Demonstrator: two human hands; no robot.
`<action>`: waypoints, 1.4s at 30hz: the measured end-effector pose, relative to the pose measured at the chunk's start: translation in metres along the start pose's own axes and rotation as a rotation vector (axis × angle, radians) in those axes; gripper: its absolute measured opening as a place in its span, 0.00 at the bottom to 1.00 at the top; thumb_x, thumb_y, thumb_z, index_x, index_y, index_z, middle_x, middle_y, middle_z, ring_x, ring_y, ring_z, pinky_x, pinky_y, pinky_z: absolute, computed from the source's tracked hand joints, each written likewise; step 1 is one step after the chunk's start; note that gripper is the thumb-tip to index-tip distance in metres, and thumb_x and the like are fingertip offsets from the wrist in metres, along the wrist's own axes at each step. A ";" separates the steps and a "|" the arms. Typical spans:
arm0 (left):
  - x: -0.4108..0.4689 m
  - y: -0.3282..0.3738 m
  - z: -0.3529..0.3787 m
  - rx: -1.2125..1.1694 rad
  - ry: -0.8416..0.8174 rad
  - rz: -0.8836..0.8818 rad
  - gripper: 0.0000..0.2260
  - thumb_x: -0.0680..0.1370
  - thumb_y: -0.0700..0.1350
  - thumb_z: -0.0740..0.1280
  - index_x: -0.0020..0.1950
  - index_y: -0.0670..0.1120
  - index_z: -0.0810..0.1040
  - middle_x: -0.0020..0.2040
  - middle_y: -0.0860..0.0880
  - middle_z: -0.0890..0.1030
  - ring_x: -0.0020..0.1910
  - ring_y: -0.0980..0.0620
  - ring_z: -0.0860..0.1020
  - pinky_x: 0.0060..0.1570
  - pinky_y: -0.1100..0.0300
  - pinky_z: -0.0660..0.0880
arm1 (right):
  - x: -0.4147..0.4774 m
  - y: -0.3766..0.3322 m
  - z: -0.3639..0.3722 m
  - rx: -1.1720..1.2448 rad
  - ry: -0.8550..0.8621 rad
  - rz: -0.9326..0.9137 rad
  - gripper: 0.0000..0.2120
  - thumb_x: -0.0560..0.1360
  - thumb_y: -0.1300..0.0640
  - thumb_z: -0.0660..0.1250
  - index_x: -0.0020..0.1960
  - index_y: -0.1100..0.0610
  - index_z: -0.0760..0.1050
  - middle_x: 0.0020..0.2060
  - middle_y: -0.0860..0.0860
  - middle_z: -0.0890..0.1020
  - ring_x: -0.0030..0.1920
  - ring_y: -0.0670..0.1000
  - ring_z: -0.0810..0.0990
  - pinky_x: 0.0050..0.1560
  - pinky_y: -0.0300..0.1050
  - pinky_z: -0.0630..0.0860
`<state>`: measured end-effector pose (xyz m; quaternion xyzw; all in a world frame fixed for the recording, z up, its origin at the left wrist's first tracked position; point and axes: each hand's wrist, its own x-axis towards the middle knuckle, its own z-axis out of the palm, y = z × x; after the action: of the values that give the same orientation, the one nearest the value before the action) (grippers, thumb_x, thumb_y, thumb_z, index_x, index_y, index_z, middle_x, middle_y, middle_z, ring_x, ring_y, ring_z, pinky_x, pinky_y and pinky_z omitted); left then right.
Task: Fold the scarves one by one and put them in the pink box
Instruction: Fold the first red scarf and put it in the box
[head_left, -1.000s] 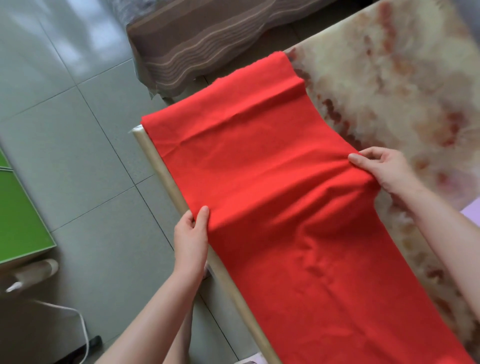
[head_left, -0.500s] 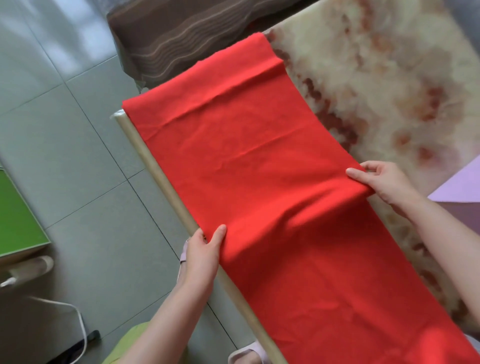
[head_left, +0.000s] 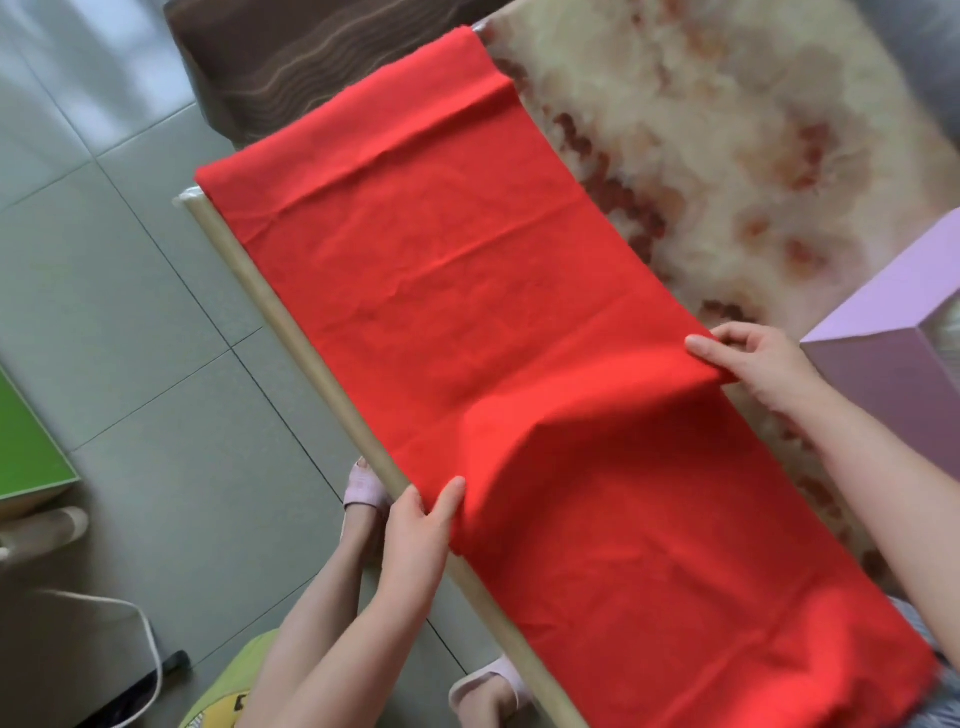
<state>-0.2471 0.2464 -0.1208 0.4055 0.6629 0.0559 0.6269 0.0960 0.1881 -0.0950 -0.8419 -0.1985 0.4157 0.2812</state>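
Scarf (head_left: 519, 364) flat on table (head_left: 727, 130). Left hand (head_left: 418, 525) and right hand (head_left: 758, 364) pinch opposite edges mid-length. Lift evenly, match far corners. Box (head_left: 893, 374) right.

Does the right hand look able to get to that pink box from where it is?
Probably yes. The right hand pinches the scarf's edge right beside the box, with nothing between them, though it must let go or carry the scarf along.
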 end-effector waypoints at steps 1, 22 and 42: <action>-0.004 0.001 0.002 -0.042 0.020 -0.016 0.15 0.76 0.52 0.68 0.37 0.45 0.69 0.35 0.49 0.69 0.37 0.51 0.70 0.38 0.57 0.66 | -0.003 0.003 -0.002 0.021 0.015 -0.009 0.10 0.75 0.53 0.67 0.37 0.55 0.75 0.23 0.40 0.75 0.25 0.37 0.69 0.31 0.31 0.65; -0.082 -0.067 0.057 -0.062 -0.076 0.013 0.10 0.70 0.45 0.75 0.49 0.46 0.80 0.46 0.53 0.85 0.48 0.56 0.81 0.52 0.58 0.75 | -0.060 0.099 -0.034 -0.449 -0.122 0.056 0.21 0.53 0.30 0.73 0.42 0.39 0.78 0.47 0.51 0.82 0.58 0.56 0.73 0.58 0.45 0.62; -0.142 -0.117 0.101 -0.050 0.013 -0.043 0.10 0.70 0.48 0.75 0.45 0.45 0.78 0.43 0.51 0.81 0.43 0.56 0.77 0.34 0.66 0.69 | -0.123 0.171 -0.069 -0.057 0.075 -0.001 0.10 0.65 0.47 0.76 0.40 0.49 0.78 0.41 0.51 0.83 0.44 0.49 0.79 0.56 0.47 0.71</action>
<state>-0.2298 0.0383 -0.0987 0.3749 0.6740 0.0615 0.6336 0.0980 -0.0330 -0.0976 -0.8644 -0.1998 0.3781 0.2644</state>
